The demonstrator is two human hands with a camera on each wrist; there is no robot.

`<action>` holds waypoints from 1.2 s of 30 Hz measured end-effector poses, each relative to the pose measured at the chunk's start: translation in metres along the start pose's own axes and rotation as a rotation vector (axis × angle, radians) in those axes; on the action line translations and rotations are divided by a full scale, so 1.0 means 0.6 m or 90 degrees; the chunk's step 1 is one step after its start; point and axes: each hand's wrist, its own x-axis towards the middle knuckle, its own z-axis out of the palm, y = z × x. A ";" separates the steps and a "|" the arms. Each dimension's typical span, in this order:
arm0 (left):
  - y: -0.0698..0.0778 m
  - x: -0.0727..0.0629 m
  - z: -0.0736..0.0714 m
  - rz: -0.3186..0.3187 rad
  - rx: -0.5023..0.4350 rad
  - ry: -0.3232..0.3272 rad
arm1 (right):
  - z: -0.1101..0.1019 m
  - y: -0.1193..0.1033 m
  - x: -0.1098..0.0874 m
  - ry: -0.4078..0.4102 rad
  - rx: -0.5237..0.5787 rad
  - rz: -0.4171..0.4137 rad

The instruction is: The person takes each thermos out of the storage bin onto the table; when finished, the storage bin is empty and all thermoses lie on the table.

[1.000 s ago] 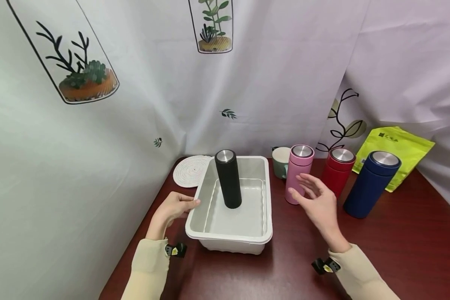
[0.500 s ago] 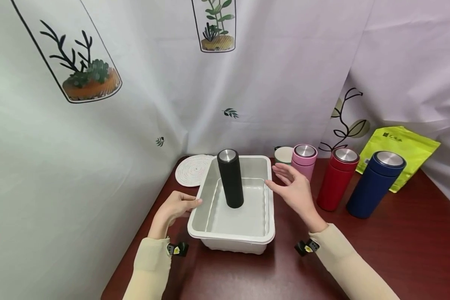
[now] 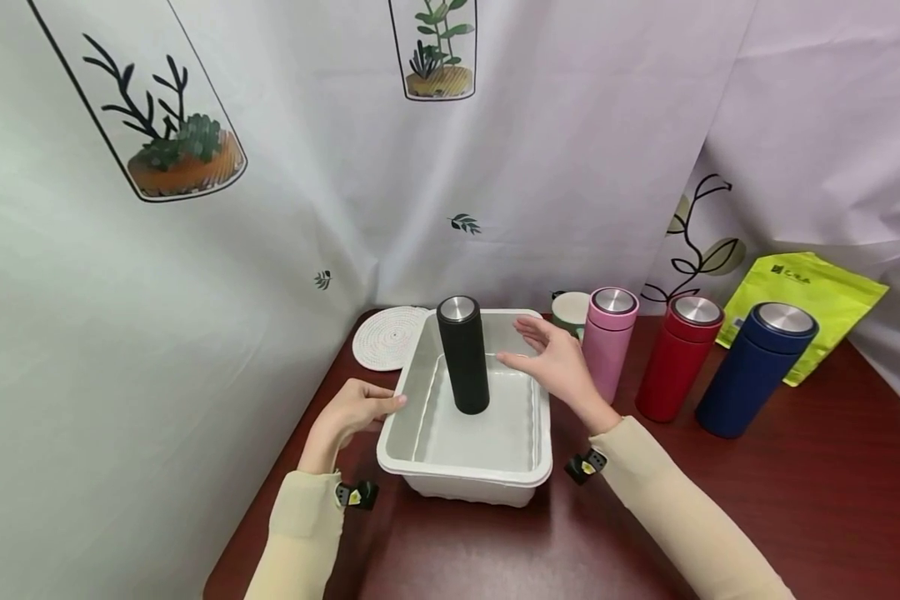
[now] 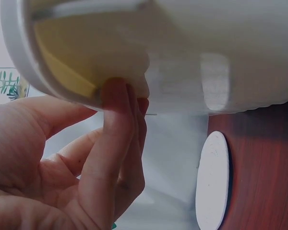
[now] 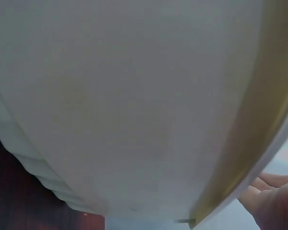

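Note:
A grey-white plastic basin (image 3: 467,492) sits on the table, and a black thermos bottle (image 3: 465,362) stands inside it, tilted slightly in the head view. My left hand (image 3: 354,410) pinches the basin's left rim. The left wrist view shows that hand's fingers (image 4: 117,110) against the outer wall below the rim, with the thumb tip hidden. Over the basin's right rim hovers my right hand (image 3: 558,367), thumb and fingers spread, holding nothing, to the right of the black thermos. In the right wrist view the basin's outer wall (image 5: 134,120) fills most of the picture.
A pink thermos (image 3: 609,342), a red thermos (image 3: 675,362) and a blue thermos (image 3: 753,371) stand in a row to the right. Behind them are a light-green mug (image 3: 570,310) and a lime-green bag (image 3: 810,292). A round white woven mat (image 3: 386,337) lies behind the basin's left side.
My right hand has moved left from in front of the pink thermos to over the basin's right rim. The left hand stays on the left rim; the bottles have not moved.

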 end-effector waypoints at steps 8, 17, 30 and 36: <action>0.000 0.001 0.000 0.006 0.002 0.001 | 0.014 0.000 0.027 -0.061 -0.055 0.017; -0.001 0.002 0.002 0.003 0.007 0.005 | 0.033 -0.001 0.050 -0.122 -0.083 0.040; 0.001 0.002 0.009 0.005 0.004 -0.001 | 0.059 0.004 0.063 -0.184 -0.107 0.014; 0.001 -0.001 0.006 0.005 0.003 0.011 | 0.068 0.006 0.069 -0.220 -0.130 0.018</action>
